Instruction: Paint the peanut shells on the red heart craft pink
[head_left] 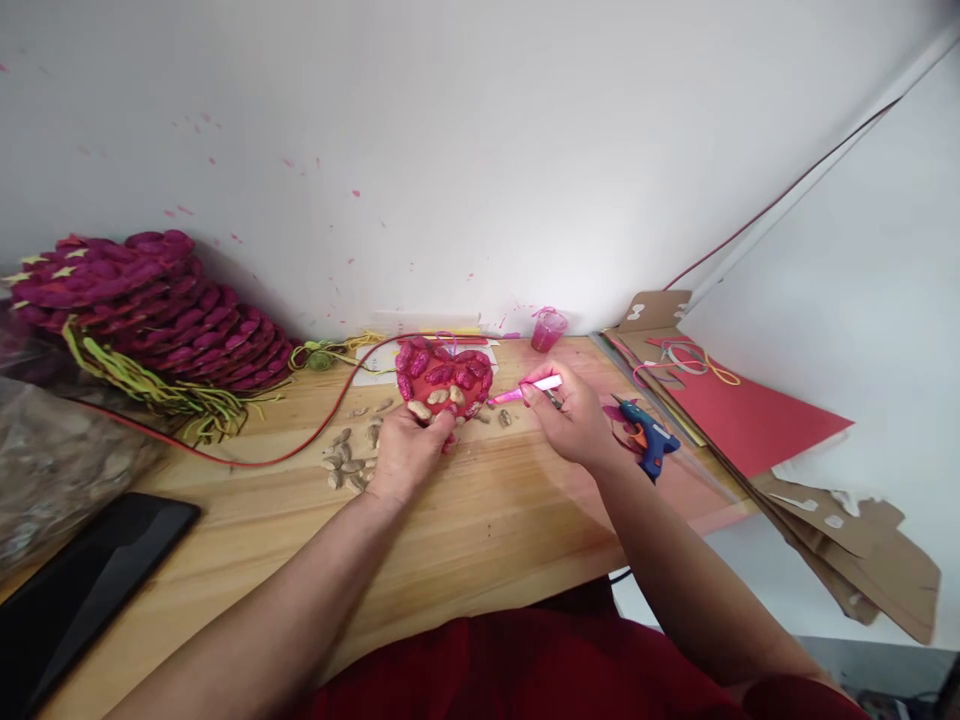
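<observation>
A red heart-shaped piece stands tilted up in front of me, with peanuts stuck over its face. Those along its top and sides are painted magenta; several near the bottom are bare tan. My left hand grips its lower edge, thumb at the front. In my right hand is a paintbrush with a white handle, pinched between the fingers. Its pink-coated bristles point left, close to the heart's lower right side; whether they touch it, I cannot tell. Loose peanuts lie left of my left hand.
A pink-stained cup stands by the wall. To the right lie a blue glue gun, red paper and cardboard. At left are stacked magenta peanut pieces, yarn, a bag of peanuts, a phone and a red cord.
</observation>
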